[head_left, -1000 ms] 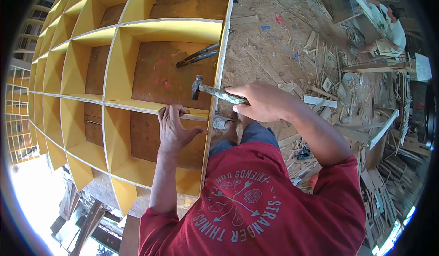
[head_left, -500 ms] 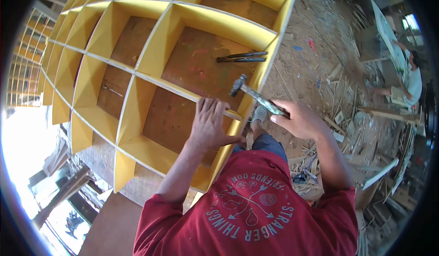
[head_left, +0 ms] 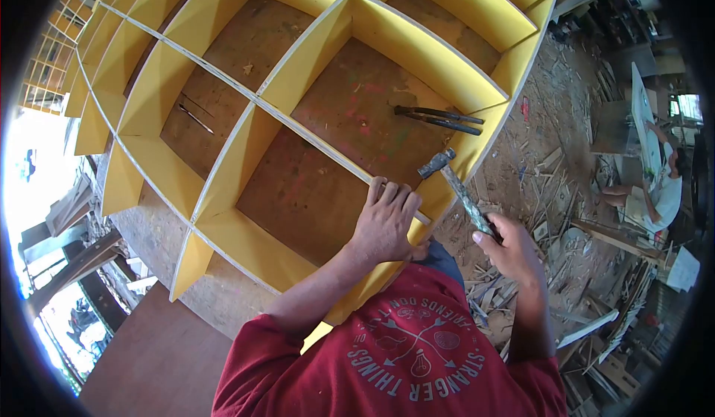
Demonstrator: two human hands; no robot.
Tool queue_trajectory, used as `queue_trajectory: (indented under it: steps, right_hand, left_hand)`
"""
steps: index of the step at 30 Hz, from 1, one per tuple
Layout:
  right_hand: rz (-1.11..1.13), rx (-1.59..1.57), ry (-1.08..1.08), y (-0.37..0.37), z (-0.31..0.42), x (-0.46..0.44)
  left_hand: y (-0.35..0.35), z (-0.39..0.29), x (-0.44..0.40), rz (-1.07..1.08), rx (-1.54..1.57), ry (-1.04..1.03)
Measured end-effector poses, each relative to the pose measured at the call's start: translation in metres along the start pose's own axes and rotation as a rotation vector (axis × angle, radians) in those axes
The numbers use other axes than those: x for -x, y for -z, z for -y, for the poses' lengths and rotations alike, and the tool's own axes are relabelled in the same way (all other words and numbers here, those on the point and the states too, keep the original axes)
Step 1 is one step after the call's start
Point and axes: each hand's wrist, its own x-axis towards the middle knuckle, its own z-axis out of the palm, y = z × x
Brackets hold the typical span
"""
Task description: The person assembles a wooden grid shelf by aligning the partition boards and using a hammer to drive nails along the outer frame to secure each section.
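Wood scraps (head_left: pixel 550 160) litter the dirt floor (head_left: pixel 491 171) of a workshop, where another person (head_left: pixel 657 197) in a pale top sits at the far right beside an upright panel (head_left: pixel 639 111). Across the left and middle stretches a yellow wooden frame (head_left: pixel 309 63), divided into compartments with brown bottoms.

The left hand (head_left: pixel 386 223) hooks its fingers over the top edge of a divider (head_left: pixel 320 145), near the end that meets the outer panel (head_left: pixel 523 61). Its thumb is mostly hidden, so I cannot tell whether the hand clamps the wood or only rests on it.

The right hand (head_left: pixel 510 249) is closed around the lower part of the handle of a hammer (head_left: pixel 468 201), thumb lying along the grip. That hammer slants up and leftward, its metal head appearing beside the inner face of the outer panel; whether the 2 touch, I cannot tell.

Beyond the hammer head, a dark tool (head_left: pixel 439 117) with 2 long handles lies in a compartment, handle ends toward the outer panel. Farther left, 1 slim rod (head_left: pixel 196 119) lies on another compartment's bottom. At lower left shows a flat brown sheet (head_left: pixel 156 357).
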Motion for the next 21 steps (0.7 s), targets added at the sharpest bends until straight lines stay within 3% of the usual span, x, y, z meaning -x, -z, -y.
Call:
queue_trajectory:
  steps: [5,13,21]
  right_hand:
    - [0.049,-0.255,-0.140,-0.021,-0.008,0.003]
    - [-0.071,-0.122,0.006,-0.047,-0.031,0.000]
    - [-0.145,-0.290,0.058,-0.068,-0.040,0.004]
  left_hand:
    - [0.002,0.000,-0.001,0.111,-0.023,0.032]
    - [0.002,-0.004,-0.005,0.081,0.032,0.066]
    - [0.008,-0.009,-0.008,0.107,-0.030,0.054]
